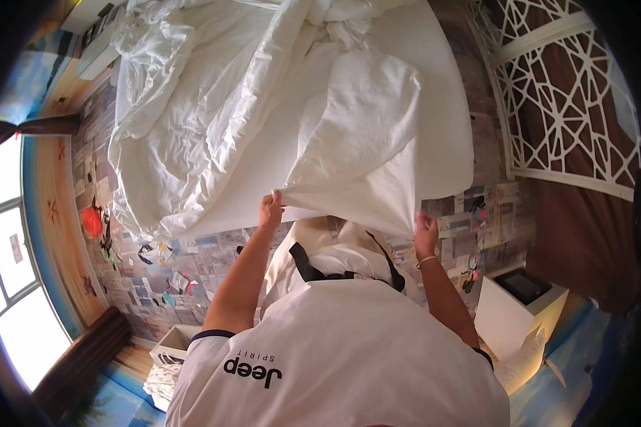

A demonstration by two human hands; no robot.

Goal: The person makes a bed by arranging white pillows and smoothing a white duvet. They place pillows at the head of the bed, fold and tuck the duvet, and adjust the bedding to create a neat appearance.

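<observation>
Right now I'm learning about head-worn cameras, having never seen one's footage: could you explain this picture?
There is no machine here, only a person's own bare left hand and right hand. A wide fisheye camera worn on the head looks down, so straight edges bend and the white short-sleeved shirt fills the bottom. Both hands grip the near edge of a lightly creased white cloth, stretched between them. Crumpled white fabric lies on a broad, white, bed-like surface.
</observation>
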